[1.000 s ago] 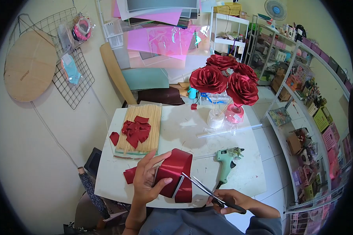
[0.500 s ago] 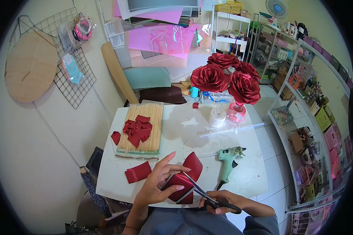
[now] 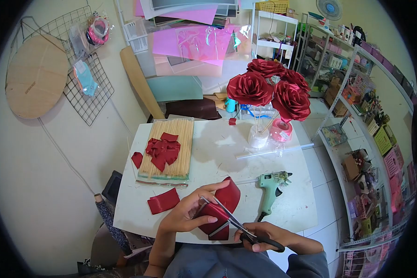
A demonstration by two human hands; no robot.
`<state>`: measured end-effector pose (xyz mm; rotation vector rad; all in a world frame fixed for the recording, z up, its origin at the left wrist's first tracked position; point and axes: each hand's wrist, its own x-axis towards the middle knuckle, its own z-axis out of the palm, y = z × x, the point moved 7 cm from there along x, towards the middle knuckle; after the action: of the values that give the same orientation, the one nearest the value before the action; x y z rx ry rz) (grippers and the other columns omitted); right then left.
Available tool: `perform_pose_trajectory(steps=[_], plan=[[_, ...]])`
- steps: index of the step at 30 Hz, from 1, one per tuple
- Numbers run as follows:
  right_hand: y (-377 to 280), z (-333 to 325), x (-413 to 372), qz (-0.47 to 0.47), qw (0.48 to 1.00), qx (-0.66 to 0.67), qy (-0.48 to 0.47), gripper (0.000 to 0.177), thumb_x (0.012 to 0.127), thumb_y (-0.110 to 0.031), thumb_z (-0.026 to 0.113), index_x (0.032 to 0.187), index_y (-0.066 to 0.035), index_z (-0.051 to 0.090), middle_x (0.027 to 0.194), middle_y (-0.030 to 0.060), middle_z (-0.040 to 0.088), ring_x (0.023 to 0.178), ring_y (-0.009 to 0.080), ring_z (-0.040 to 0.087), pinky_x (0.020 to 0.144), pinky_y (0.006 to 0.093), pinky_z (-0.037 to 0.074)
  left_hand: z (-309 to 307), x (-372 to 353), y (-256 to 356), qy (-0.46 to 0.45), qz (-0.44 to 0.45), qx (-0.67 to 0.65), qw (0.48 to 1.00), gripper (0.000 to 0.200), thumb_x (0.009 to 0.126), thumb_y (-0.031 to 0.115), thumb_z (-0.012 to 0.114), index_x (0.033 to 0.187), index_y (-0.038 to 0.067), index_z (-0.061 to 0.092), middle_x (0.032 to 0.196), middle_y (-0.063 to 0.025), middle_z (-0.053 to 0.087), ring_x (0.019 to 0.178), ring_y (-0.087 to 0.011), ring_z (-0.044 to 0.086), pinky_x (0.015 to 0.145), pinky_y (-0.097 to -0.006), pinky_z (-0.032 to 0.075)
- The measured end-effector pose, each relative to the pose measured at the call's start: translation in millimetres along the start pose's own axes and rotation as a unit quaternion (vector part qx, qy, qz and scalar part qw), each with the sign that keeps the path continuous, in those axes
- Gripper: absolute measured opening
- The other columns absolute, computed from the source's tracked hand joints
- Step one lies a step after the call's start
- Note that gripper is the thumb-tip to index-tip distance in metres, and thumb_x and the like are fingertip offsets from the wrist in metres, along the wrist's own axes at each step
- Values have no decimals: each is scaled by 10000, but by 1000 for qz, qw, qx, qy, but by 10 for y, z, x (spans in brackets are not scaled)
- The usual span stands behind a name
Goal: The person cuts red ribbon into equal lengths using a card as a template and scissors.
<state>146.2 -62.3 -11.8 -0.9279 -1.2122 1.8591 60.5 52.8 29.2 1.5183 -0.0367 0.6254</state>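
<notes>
My left hand [image 3: 191,211] is closed on a strip of dark red satin ribbon [image 3: 228,197] near the table's front edge, with the thumb pressing on its face. In my right hand [image 3: 258,235] are black-handled scissors [image 3: 236,223], fingers in the loops. Their blades stand apart around the ribbon, one tip reaching toward my left fingers. A folded piece of red ribbon [image 3: 164,201] lies left of my left hand. Cut red ribbon pieces [image 3: 163,152] rest on a bundle of bamboo sticks [image 3: 171,127]. A mint-green glue gun [image 3: 269,192] lies beyond my right hand.
Several red ribbon roses [image 3: 250,88] stand on sticks in a white holder [image 3: 258,137] at the table's back right, beside a pink tape roll [image 3: 281,130]. A clear stick [image 3: 275,151] lies before them. A metal shelf [image 3: 343,104] stands to the right.
My left fingers have shifted on the ribbon, the index finger now stretched toward its upper end. The scissor blades reach slightly further left across the ribbon. The view has shifted slightly.
</notes>
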Motion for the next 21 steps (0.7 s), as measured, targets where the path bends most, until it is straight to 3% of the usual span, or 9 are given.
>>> perform_pose_trajectory(steps=[5, 11, 16, 21], plan=[[-12, 10, 0, -8, 1000, -10, 8, 435, 731, -359, 579, 1002, -39, 462, 658, -2, 416, 612, 67, 391, 560, 195, 291, -1, -49, -88, -38, -26, -31, 998, 325, 721, -33, 556, 995, 28, 393, 1103, -143, 429, 1000, -172, 441, 860, -290, 347], [-2, -8, -7, -3, 1000, 5, 8, 435, 732, -353, 579, 1008, -38, 459, 658, -6, 406, 599, 64, 376, 553, 195, 288, -58, -76, -112, 27, -67, -9, 997, 299, 721, -15, 579, 969, 6, 413, 982, -72, 470, 909, -113, 464, 787, -249, 382], [-41, 12, 9, -15, 999, 26, 13, 442, 731, -359, 577, 1003, -31, 458, 669, -3, 406, 612, 67, 377, 564, 195, 289, -164, -130, -201, 102, -59, 19, 993, 224, 694, -9, 620, 865, -8, 475, 788, -10, 483, 730, -35, 421, 631, -168, 349], [-6, 24, 11, -24, 998, 55, 15, 432, 736, -348, 578, 993, -23, 458, 679, -1, 403, 632, 69, 377, 576, 194, 291, -176, -130, -136, 150, -14, 35, 988, 192, 685, 0, 634, 822, -13, 500, 719, 8, 485, 639, -26, 396, 562, -162, 331]])
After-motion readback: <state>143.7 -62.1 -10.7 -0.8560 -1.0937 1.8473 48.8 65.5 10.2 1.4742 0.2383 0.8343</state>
